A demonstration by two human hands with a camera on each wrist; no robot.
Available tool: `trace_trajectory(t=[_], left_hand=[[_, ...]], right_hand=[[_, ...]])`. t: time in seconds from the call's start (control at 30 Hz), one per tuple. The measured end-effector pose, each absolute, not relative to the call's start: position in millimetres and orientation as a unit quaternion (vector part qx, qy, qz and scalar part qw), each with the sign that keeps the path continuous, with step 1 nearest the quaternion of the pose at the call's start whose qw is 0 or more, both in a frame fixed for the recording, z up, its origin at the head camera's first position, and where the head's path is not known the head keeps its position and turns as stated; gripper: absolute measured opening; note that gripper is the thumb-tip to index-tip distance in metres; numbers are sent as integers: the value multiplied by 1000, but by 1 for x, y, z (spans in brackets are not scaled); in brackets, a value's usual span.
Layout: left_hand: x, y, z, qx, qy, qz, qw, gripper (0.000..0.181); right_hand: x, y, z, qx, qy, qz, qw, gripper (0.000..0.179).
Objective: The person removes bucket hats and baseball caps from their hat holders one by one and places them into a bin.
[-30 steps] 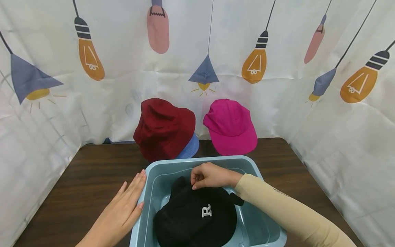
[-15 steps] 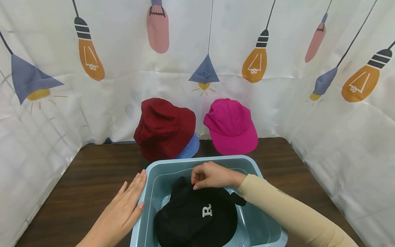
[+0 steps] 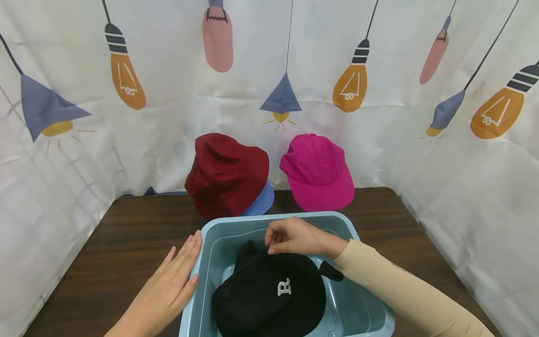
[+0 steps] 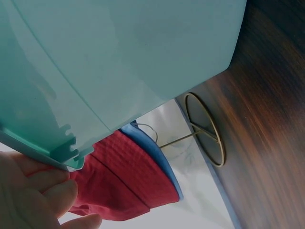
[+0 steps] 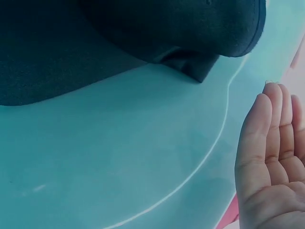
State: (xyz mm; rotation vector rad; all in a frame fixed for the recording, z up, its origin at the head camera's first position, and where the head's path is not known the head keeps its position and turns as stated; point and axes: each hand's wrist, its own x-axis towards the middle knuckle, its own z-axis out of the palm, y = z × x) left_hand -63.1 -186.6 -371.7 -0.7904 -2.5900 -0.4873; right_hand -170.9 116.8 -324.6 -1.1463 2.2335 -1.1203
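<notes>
A black cap (image 3: 269,299) with a white letter R lies in a light blue plastic basin (image 3: 372,320). Ear-like black flaps stick out from its far side. My right hand (image 3: 294,236) hovers over the basin just beyond the cap, fingers bent downward. In the right wrist view that hand (image 5: 274,157) holds nothing, and a gap separates it from the cap (image 5: 143,28). My left hand (image 3: 164,283) rests its straight fingers along the basin's left rim. The left wrist view shows the left hand's fingers (image 4: 59,191) against the basin rim.
Behind the basin, a dark red bucket hat (image 3: 227,175) sits over a blue brim (image 3: 261,201). To its right is a bright pink cap (image 3: 317,173). A wire stand (image 4: 209,131) shows beneath the hats. Patterned white cloth (image 3: 236,112) surrounds the dark wooden table (image 3: 139,224).
My right hand has shifted slightly up and right, away from the cap's edge. The cap stays in the basin. My left hand keeps its place on the rim.
</notes>
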Motion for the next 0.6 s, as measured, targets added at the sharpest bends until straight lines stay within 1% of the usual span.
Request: trace_trajectory(t=[0.2, 0.43, 0.6], left_hand=[[-63, -186, -371, -283, -923, -176, 192, 69], [-63, -187, -371, -280, -925, -176, 187, 69], [-64, -187, -372, -285, -921, -181, 193, 69]], right_hand=[[-169, 120, -318, -399, 807, -396, 182, 13], [-168, 131, -306, -388, 816, -400, 153, 13], [-170, 139, -304, -380, 823, -400, 140, 14]])
